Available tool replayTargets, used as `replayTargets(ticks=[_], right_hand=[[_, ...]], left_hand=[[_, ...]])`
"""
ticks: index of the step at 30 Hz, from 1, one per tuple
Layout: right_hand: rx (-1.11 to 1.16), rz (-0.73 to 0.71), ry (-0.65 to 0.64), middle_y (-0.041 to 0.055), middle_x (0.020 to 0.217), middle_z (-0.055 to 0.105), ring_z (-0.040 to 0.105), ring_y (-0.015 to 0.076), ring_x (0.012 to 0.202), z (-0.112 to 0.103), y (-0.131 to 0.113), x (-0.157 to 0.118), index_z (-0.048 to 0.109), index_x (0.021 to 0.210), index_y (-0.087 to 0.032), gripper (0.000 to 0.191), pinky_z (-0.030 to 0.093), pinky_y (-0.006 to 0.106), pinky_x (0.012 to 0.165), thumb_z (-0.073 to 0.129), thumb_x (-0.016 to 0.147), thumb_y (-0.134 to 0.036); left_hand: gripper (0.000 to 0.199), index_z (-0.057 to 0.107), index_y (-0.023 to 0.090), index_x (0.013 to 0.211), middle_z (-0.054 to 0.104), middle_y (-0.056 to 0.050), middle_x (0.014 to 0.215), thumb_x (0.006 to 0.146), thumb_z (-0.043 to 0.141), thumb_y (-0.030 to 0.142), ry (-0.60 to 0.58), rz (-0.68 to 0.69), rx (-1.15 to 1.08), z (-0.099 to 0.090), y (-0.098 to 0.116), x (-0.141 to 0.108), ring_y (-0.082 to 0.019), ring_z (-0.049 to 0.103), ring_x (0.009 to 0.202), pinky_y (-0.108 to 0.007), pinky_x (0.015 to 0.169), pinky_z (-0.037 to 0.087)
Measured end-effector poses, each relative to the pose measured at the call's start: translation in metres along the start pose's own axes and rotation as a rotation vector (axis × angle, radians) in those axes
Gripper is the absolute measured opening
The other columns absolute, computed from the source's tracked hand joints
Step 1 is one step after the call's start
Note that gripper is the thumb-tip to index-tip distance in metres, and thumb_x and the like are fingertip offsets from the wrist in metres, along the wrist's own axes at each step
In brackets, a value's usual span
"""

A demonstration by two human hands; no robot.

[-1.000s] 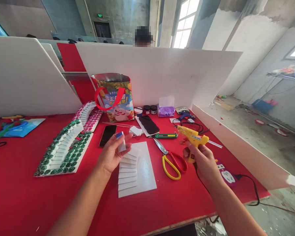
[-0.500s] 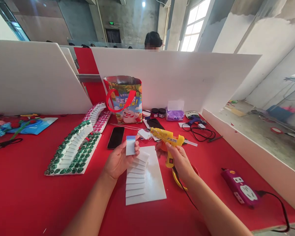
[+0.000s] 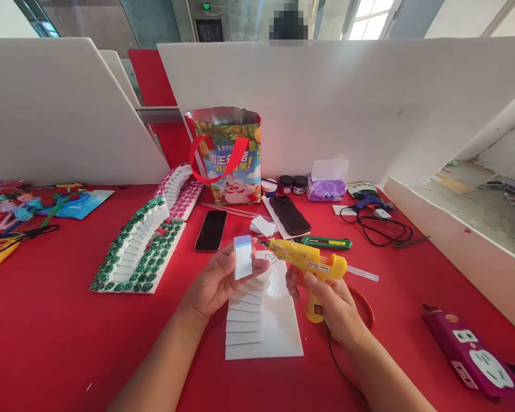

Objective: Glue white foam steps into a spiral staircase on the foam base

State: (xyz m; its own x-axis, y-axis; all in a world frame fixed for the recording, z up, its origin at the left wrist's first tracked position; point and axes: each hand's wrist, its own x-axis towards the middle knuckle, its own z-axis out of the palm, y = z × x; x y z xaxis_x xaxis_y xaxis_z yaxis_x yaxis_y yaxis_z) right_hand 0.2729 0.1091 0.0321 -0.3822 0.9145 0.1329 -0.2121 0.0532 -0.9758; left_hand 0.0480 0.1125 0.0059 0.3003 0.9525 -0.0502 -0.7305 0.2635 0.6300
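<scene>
Between the thumb and fingers of my left hand [image 3: 214, 280] is a small white card with a blue end [image 3: 242, 258], held upright. My right hand [image 3: 335, 300] grips a yellow hot glue gun [image 3: 304, 257] by its handle; a clear glue stick [image 3: 363, 274] sticks out of the back. The nozzle points left, close to the card, but I cannot tell whether it touches. Below the hands lies a white board [image 3: 285, 326], with overlapping white strips [image 3: 244, 326] stepped up its left side like stairs. Part of the top strips is hidden behind my left hand.
To the left stands a stepped piece with green rosettes [image 3: 148, 274], a pink one [image 3: 186, 200] behind it. A phone [image 3: 211, 230], a gift bag [image 3: 236, 166], a green cutter [image 3: 326, 242], a dark phone [image 3: 289, 215], a tissue pack [image 3: 327, 187] and a purple power strip [image 3: 472, 355] lie around.
The view has tilted down and shifted, so the table things appear displaced. The glue gun's nozzle and the card stay close together, and both hands keep their hold.
</scene>
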Motion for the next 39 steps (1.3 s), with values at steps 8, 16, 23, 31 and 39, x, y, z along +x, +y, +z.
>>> replayTargets(ticks=[8, 16, 23, 31, 39], right_hand=[[-0.06, 0.037, -0.068, 0.0028, 0.076, 0.057, 0.053, 0.0158, 0.07, 0.007, 0.005, -0.004, 0.062, 0.078, -0.02, 0.036, 0.046, 0.03, 0.066, 0.053, 0.098, -0.049], [-0.097, 0.015, -0.053, 0.002, 0.075, 0.055, 0.05, 0.0151, 0.067, 0.007, 0.005, -0.004, 0.059, 0.076, -0.02, 0.037, 0.043, 0.03, 0.065, 0.05, 0.099, -0.048], [-0.127, 0.002, -0.042, 0.0014, 0.074, 0.053, 0.049, 0.0154, 0.069, 0.007, 0.004, -0.003, 0.055, 0.074, -0.021, 0.038, 0.041, 0.03, 0.066, 0.048, 0.101, -0.047], [-0.162, -0.009, -0.04, 0.0009, 0.072, 0.052, 0.049, 0.0154, 0.068, 0.005, 0.006, -0.003, 0.054, 0.073, -0.021, 0.039, 0.039, 0.031, 0.067, 0.046, 0.101, -0.047], [-0.177, 0.006, -0.032, 0.0017, 0.071, 0.052, 0.049, 0.0164, 0.067, 0.006, 0.003, -0.001, 0.055, 0.07, -0.021, 0.042, 0.039, 0.032, 0.066, 0.048, 0.099, -0.049]], left_hand=[[0.025, 0.079, 0.016, 0.101, 0.079, -0.01, 0.098, 0.084, 0.078, 0.034, 0.016, 0.005, 0.087, 0.007, -0.003, 0.0, -0.022, 0.074, 0.095, -0.038, 0.098, 0.055], [0.029, 0.08, 0.012, 0.09, 0.077, -0.009, 0.084, 0.079, 0.083, 0.038, 0.069, -0.028, 0.121, 0.011, -0.002, 0.0, -0.016, 0.07, 0.081, -0.024, 0.079, 0.054], [0.031, 0.079, 0.013, 0.087, 0.075, -0.009, 0.083, 0.078, 0.083, 0.042, 0.084, -0.044, 0.152, 0.011, -0.003, 0.0, -0.017, 0.069, 0.079, -0.026, 0.076, 0.054], [0.034, 0.079, 0.011, 0.09, 0.074, -0.009, 0.085, 0.077, 0.083, 0.043, 0.076, -0.04, 0.178, 0.012, -0.003, 0.0, -0.015, 0.067, 0.079, -0.024, 0.077, 0.053], [0.035, 0.08, 0.01, 0.09, 0.073, -0.01, 0.084, 0.076, 0.084, 0.042, 0.087, -0.056, 0.162, 0.012, -0.003, 0.001, -0.016, 0.066, 0.078, -0.026, 0.078, 0.054]])
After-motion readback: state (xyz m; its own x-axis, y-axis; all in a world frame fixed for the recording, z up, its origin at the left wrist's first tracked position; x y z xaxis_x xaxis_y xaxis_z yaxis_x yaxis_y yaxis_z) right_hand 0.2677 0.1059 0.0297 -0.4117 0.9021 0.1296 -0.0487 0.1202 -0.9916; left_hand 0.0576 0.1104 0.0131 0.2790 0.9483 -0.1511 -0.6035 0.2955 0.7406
